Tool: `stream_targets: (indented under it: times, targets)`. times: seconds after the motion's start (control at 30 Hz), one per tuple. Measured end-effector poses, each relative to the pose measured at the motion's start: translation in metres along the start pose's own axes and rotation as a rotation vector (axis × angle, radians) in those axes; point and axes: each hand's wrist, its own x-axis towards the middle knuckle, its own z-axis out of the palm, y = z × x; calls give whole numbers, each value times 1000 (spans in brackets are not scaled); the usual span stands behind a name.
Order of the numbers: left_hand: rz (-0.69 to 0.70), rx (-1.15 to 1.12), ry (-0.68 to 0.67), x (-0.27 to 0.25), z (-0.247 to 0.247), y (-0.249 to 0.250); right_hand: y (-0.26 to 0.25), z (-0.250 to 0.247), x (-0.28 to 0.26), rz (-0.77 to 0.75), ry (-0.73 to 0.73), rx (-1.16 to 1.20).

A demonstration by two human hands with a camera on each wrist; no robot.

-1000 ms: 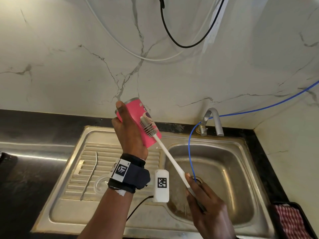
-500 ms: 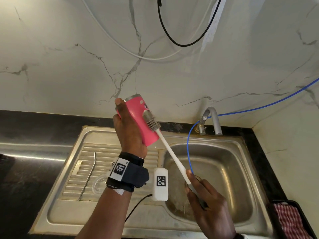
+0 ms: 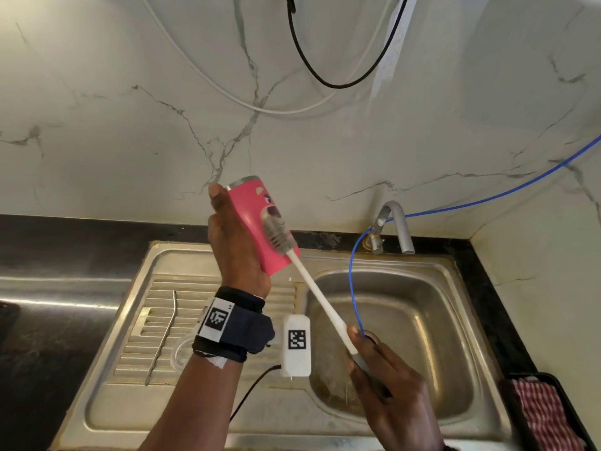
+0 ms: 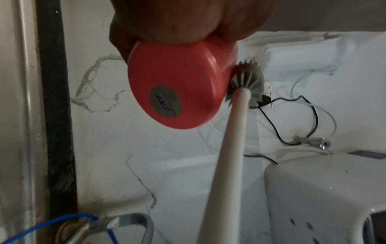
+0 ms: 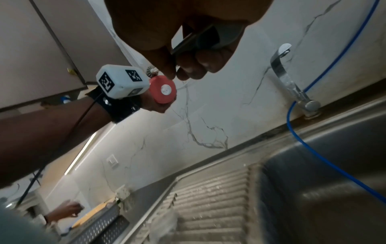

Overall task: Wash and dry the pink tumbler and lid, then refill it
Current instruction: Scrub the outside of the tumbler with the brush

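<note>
The left hand [image 3: 239,252] is raised, fingers wrapped round a tilted pink metal tumbler [image 3: 260,222]; the lower right hand [image 3: 387,382] apparently grips a white long-handled bottle brush [image 3: 312,284].

Left forearm [image 3: 208,395] bare. Black fabric wrist strap [image 3: 237,333] bearing a square black-and-white code marker. White boxy camera unit [image 3: 296,345] attached, also code-marked, with a thin black cable [image 3: 250,395] trailing down.
</note>
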Motion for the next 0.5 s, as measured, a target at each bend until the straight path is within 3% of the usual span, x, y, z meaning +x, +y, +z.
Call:
stream_targets:
  times: [0.1, 0.33, 0.5]
  targets:
    - [48, -22, 0, 7, -8, 6, 3, -7, -17, 24, -36, -6]
    - [-42, 67, -39, -8, 0, -6, -7, 5, 13, 7, -4, -23]
    - [-2, 43, -29, 9, -11, 6, -4, -8, -12, -10, -32, -30]
